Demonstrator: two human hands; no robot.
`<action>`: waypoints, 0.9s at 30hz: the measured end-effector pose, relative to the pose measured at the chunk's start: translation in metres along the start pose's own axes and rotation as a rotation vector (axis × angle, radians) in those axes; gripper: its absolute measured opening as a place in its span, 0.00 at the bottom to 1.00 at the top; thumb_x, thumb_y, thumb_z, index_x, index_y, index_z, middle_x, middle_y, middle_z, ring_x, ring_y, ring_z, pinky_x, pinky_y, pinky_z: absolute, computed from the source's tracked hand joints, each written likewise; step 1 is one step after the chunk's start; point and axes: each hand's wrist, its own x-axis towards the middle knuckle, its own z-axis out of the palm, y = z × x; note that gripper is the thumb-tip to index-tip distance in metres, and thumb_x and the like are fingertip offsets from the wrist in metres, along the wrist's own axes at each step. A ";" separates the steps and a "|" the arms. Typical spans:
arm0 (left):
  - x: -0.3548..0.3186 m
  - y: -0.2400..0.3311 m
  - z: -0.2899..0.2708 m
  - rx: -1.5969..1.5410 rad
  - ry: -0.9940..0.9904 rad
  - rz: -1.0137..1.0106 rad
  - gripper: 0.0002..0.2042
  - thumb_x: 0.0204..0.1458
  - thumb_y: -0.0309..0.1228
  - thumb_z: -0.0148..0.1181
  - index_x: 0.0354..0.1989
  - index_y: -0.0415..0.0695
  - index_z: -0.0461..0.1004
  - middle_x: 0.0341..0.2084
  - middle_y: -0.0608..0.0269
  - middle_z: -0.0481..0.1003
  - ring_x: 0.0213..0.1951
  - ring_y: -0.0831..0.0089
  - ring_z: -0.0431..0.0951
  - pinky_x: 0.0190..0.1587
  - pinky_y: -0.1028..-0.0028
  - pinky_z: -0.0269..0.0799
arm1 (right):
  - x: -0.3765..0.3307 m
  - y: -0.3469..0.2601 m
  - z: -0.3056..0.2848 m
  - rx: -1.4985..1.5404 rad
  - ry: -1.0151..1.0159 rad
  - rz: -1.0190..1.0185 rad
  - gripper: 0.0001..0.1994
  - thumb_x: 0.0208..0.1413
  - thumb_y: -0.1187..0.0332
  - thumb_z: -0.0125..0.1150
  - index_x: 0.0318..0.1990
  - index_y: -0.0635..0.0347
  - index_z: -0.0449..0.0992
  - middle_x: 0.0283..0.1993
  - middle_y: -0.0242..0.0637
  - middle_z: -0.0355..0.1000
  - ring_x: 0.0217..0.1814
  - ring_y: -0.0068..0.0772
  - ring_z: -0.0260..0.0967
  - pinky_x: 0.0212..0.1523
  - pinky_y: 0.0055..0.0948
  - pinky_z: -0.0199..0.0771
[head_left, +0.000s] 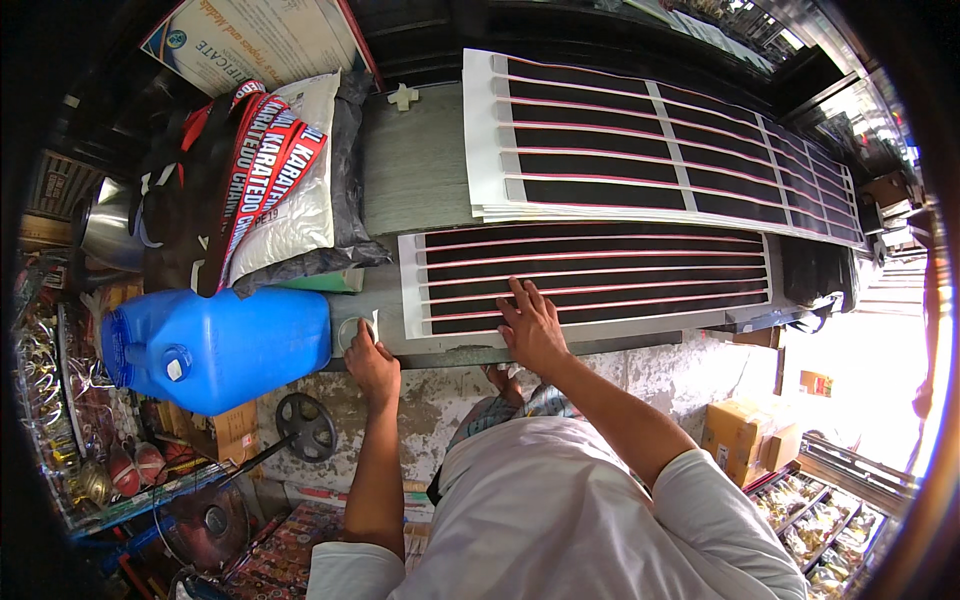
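Observation:
On the grey table lies a white sheet (590, 272) printed with long black bands edged in pink and white. My right hand (535, 330) rests on its near edge, fingers spread and lying on the print. At the table's front edge, left of the sheet, my left hand (373, 366) is closed, its fingertips at a pale round ring (348, 330) that looks like a roll of clear tape. A small white strip stands up beside that ring. The fingers partly hide the ring.
A stack of similar sheets (640, 150) lies farther back. At left are a blue jerrycan (240, 345) and a white sack (300, 190) with red and black ribbons over it. A fan (210, 520) stands low left; a cardboard box (750, 440) sits at right.

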 end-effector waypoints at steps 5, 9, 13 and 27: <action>0.001 0.001 0.000 0.029 -0.037 -0.033 0.31 0.62 0.22 0.61 0.75 0.37 0.65 0.52 0.43 0.77 0.57 0.44 0.77 0.65 0.47 0.67 | -0.017 0.001 0.004 0.025 0.006 0.017 0.26 0.65 0.62 0.67 0.70 0.57 0.76 0.84 0.52 0.56 0.85 0.60 0.53 0.78 0.61 0.60; -0.001 -0.002 0.003 0.031 -0.024 -0.018 0.31 0.62 0.23 0.61 0.75 0.37 0.64 0.52 0.43 0.77 0.57 0.44 0.76 0.65 0.47 0.67 | -0.017 0.002 -0.002 0.067 0.075 0.002 0.24 0.62 0.68 0.68 0.66 0.59 0.79 0.76 0.51 0.65 0.79 0.58 0.62 0.75 0.57 0.66; 0.000 -0.002 0.004 0.044 -0.018 0.003 0.31 0.61 0.22 0.62 0.75 0.37 0.64 0.52 0.43 0.77 0.57 0.44 0.76 0.64 0.47 0.67 | 0.004 0.001 -0.004 0.144 0.108 0.004 0.23 0.59 0.73 0.67 0.63 0.59 0.81 0.64 0.45 0.72 0.67 0.53 0.70 0.69 0.54 0.71; 0.001 -0.008 0.007 0.019 -0.030 -0.012 0.31 0.62 0.22 0.61 0.76 0.38 0.65 0.56 0.44 0.78 0.59 0.43 0.76 0.65 0.47 0.67 | 0.041 -0.006 0.020 0.180 0.017 -0.132 0.28 0.44 0.83 0.67 0.57 0.58 0.84 0.56 0.41 0.71 0.62 0.49 0.71 0.63 0.47 0.77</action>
